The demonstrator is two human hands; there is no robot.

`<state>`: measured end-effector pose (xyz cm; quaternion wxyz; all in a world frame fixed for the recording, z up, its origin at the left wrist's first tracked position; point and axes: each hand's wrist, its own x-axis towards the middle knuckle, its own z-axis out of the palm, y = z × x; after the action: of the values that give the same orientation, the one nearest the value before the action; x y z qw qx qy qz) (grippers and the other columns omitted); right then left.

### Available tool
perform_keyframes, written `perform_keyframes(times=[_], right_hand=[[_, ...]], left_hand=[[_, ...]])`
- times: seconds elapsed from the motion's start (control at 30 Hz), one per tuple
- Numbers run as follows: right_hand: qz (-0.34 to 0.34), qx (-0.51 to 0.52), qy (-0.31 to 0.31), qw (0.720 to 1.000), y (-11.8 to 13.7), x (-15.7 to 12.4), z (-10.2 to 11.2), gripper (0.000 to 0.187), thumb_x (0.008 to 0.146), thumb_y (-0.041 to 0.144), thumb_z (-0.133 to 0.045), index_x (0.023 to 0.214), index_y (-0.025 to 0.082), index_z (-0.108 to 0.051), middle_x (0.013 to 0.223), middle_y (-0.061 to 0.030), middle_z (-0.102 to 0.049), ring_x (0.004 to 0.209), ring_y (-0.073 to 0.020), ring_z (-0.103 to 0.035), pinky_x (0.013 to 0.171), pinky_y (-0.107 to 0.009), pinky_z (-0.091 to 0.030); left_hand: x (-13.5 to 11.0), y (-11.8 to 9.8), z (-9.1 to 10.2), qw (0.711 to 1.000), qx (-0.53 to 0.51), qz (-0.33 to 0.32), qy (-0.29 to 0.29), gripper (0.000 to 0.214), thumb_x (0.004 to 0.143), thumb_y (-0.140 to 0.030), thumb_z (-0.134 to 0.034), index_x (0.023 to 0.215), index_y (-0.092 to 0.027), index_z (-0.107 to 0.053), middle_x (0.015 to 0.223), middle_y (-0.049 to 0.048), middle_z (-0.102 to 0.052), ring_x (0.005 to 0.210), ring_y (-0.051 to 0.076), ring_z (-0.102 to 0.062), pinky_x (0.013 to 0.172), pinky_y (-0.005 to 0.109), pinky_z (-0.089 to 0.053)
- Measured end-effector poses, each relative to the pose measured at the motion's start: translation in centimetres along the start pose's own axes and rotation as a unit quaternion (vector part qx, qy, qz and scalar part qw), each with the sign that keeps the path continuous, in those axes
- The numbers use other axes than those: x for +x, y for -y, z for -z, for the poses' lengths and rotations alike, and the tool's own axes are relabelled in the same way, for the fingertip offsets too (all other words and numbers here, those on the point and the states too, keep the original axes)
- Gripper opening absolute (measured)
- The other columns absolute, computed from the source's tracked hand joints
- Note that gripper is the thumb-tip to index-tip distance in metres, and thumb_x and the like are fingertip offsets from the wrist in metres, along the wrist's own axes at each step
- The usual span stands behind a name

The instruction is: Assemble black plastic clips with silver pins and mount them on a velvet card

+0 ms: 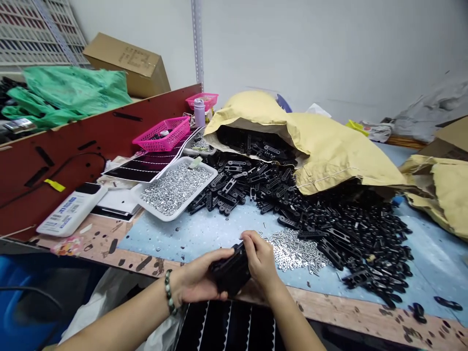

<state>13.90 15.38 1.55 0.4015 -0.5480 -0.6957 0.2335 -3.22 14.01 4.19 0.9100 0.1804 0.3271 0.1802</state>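
The person's left hand (199, 275) and right hand (260, 258) are held together over the front edge of the worktop (347, 312), gripping a thick bundle of black plastic parts (230, 271). The fingers (252, 242) of both hands are clamped on the bundle from either side, the right hand's curling over its top end. A beaded bracelet (168, 291) circles the left wrist.

Just right of the right hand, a small heap of silver screws (294, 251) lies on a pale blue mat (204, 230), touching the edge of a much larger spread of loose black plastic parts (329, 229). That spread runs back toward the rear of the worktop and up into the mouth of a torn yellow paper sack (310, 146). Another yellow paper sack (438, 195) sits at the right edge of the worktop.

Left of the black spread, a white tray (161, 210) holds a mass of tiny silver pieces (175, 189). Behind it sit a pink plastic basket (161, 135) and a lilac bottle (199, 112), with a second pink basket (202, 100) further back. A white box (71, 209) with a printed label lies near the left edge, against a red board (73, 146).
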Motion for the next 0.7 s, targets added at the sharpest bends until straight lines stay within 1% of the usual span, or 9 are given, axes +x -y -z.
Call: perform_keyframes(times=[0.1,0.17,0.23,0.3,0.33,0.4,0.47,0.57,0.7], right_hand=[[-0.069,-0.05,-0.012,0.996,-1.0,0.8,-1.4,0.046,0.095,0.039,-0.032,0.057,0.021,-0.05,0.047,0.0028,-0.047,0.047,-0.0134,-0.048,0.047,-0.024,-0.034],[-0.102,-0.085,-0.019,0.991,-1.6,1.2,-2.2,0.045,0.093,0.036,-0.036,0.051,0.022,-0.045,0.042,0.0039,-0.04,0.042,-0.0135,-0.042,0.044,-0.025,-0.027],[-0.121,-0.116,-0.023,0.986,-1.8,1.5,-2.8,0.041,0.091,0.033,-0.04,0.052,0.022,-0.047,0.042,0.0029,-0.044,0.042,-0.0147,-0.043,0.045,-0.026,-0.026],[-0.128,-0.144,-0.028,0.981,-1.7,1.6,-3.2,0.036,0.091,0.03,-0.041,0.058,0.022,-0.052,0.047,0.0004,-0.05,0.045,-0.0166,-0.046,0.047,-0.027,-0.028],[-0.126,-0.156,-0.032,0.979,-1.5,1.5,-3.3,0.034,0.092,0.03,-0.04,0.062,0.022,-0.055,0.051,-0.0015,-0.053,0.048,-0.0178,-0.049,0.049,-0.027,-0.03],[-0.112,-0.175,-0.04,0.977,-1.1,1.4,-3.1,0.031,0.093,0.029,-0.039,0.071,0.02,-0.06,0.066,-0.0076,-0.06,0.059,-0.0211,-0.055,0.055,-0.03,-0.037],[-0.082,-0.186,-0.047,0.978,-0.6,1.2,-2.6,0.028,0.092,0.027,-0.039,0.081,0.018,-0.063,0.088,-0.0133,-0.062,0.079,-0.0252,-0.059,0.068,-0.035,-0.043],[0.022,-0.098,-0.022,0.995,0.6,0.8,-1.2,0.025,0.091,0.019,-0.04,0.107,0.019,-0.059,0.111,-0.012,-0.058,0.102,-0.0252,-0.054,0.087,-0.041,-0.044],[0.138,0.056,0.124,0.981,2.6,0.2,0.6,0.039,0.088,0.013,-0.048,0.125,0.025,-0.047,0.108,-0.0059,-0.06,0.098,-0.0199,-0.057,0.084,-0.035,-0.049]], left_hand=[[-1.1,-0.3,1.2,0.997,0.045,-0.016,-0.057,0.059,0.084,-0.067,-0.042,0.098,-0.013,-0.06,0.093,0.0098,-0.065,0.091,0.022,-0.063,0.073,0.032,-0.052],[-2.0,-0.4,2.0,0.955,0.192,-0.115,-0.193,0.063,0.086,-0.068,-0.034,0.105,-0.013,-0.058,0.101,0.0117,-0.064,0.103,0.026,-0.06,0.087,0.041,-0.05],[-2.3,0.1,2.5,0.823,0.386,-0.246,-0.335,0.058,0.089,-0.062,-0.036,0.119,-0.016,-0.053,0.118,0.0129,-0.058,0.118,0.029,-0.051,0.099,0.047,-0.042],[-1.6,0.8,2.5,0.666,0.554,-0.327,-0.379,0.055,0.09,-0.053,-0.042,0.135,-0.02,-0.041,0.139,0.0128,-0.043,0.134,0.029,-0.035,0.109,0.05,-0.029],[-0.9,1.1,2.5,0.613,0.619,-0.334,-0.361,0.058,0.09,-0.048,-0.045,0.14,-0.021,-0.034,0.147,0.0126,-0.033,0.139,0.03,-0.025,0.112,0.052,-0.022],[0.5,1.4,2.2,0.564,0.706,-0.297,-0.309,0.063,0.089,-0.04,-0.048,0.144,-0.018,-0.028,0.153,0.013,-0.024,0.142,0.031,-0.014,0.113,0.057,-0.015],[1.4,1.0,1.9,0.554,0.741,-0.25,-0.286,0.063,0.087,-0.031,-0.047,0.144,-0.014,-0.027,0.153,0.0142,-0.025,0.143,0.03,-0.012,0.113,0.06,-0.011],[1.1,-0.2,1.3,0.571,0.741,-0.226,-0.272,0.064,0.08,-0.015,-0.043,0.142,-0.013,-0.03,0.153,0.0135,-0.023,0.144,0.027,-0.007,0.113,0.06,-0.005],[-0.3,-1.4,0.7,0.65,0.693,-0.242,-0.198,0.071,0.069,-0.008,-0.04,0.139,-0.017,-0.032,0.154,0.0107,-0.022,0.144,0.025,-0.006,0.115,0.055,-0.01]])
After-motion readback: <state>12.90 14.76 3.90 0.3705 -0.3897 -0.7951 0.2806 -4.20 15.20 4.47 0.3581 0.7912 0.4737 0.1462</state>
